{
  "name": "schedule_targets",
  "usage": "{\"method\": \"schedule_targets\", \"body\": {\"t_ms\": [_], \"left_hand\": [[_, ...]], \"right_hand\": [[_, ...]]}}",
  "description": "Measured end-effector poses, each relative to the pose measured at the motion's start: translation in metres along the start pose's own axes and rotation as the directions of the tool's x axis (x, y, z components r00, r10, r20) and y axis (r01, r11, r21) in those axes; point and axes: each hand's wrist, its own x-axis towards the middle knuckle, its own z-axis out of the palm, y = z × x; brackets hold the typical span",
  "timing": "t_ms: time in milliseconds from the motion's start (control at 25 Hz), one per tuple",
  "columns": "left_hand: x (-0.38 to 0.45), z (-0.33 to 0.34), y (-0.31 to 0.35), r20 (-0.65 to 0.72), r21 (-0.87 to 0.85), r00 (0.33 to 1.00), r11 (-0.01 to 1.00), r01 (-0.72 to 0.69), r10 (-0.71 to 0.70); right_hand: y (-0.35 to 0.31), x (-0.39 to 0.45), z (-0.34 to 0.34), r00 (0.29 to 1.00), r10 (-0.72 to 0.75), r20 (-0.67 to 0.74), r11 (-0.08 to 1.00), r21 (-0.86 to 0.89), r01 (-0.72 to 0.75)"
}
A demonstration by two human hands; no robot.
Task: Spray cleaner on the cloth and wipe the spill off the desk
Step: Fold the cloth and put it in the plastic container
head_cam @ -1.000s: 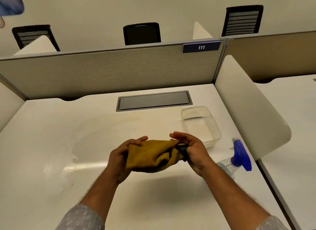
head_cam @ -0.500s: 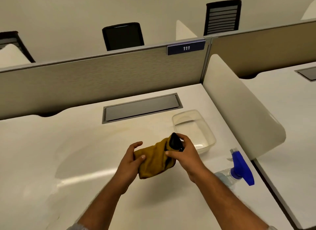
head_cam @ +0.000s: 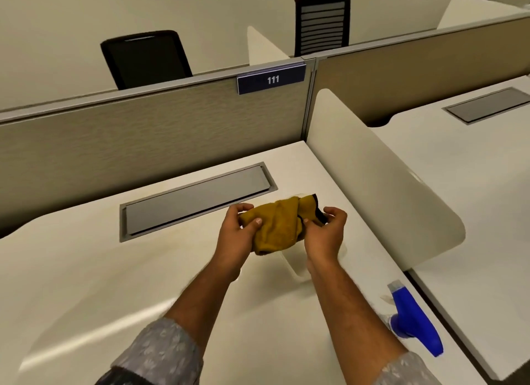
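A bunched mustard-yellow cloth (head_cam: pixel 279 227) with a dark edge is held above the white desk (head_cam: pixel 86 284) between both hands. My left hand (head_cam: pixel 236 238) grips its left side, thumb on top. My right hand (head_cam: pixel 325 235) pinches its right end near the dark edge. The cloth hangs over a clear plastic tub (head_cam: pixel 295 267), which my hands and the cloth mostly hide. A spray bottle with a blue trigger head (head_cam: pixel 413 324) stands at the desk's right edge, beside my right forearm. No spill is plainly visible; a faint yellowish smear lies left of the cloth.
A grey cable hatch (head_cam: pixel 198 201) is set into the desk behind my hands. A white rounded divider (head_cam: pixel 381 184) bounds the desk on the right, and a beige partition with sign 111 (head_cam: pixel 271 79) bounds the back. Black chairs stand beyond it.
Both hands have carried the cloth away from me and to the right, so it now hangs over the clear tub. The view has turned right.
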Motion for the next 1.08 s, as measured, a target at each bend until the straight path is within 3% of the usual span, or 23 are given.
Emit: {"method": "schedule_targets", "body": {"t_ms": [240, 440, 600, 760, 880, 1080], "left_hand": [[0.038, 0.040, -0.018, 0.029, 0.243, 0.999, 0.970, 0.017, -0.025], [0.042, 0.047, -0.037, -0.001, 0.403, 0.990, 0.906, -0.130, 0.142], [0.040, 0.049, -0.037, -0.041, 0.492, 0.987, 0.863, -0.116, 0.156], [0.026, 0.055, -0.043, -0.071, 0.420, 0.992, 0.905, -0.063, 0.102], [0.004, 0.057, -0.057, -0.168, 0.286, 0.986, 0.956, 0.061, -0.012], [-0.040, 0.073, -0.077, -0.054, 0.231, 0.981, 0.953, 0.196, -0.188]], "right_hand": [[0.017, 0.033, 0.023, 0.993, 0.038, -0.114, 0.992, -0.113, -0.051], [0.033, 0.027, 0.032, 0.998, 0.058, -0.034, 0.967, -0.247, -0.064], [0.036, 0.019, 0.031, 0.983, 0.171, 0.062, 0.942, -0.304, -0.144], [0.029, 0.009, 0.027, 0.980, 0.172, 0.098, 0.946, -0.293, -0.137], [0.023, -0.009, 0.014, 0.990, 0.080, 0.118, 0.965, -0.258, -0.047], [0.024, -0.052, -0.026, 0.978, -0.054, 0.199, 0.951, -0.289, 0.111]]}}
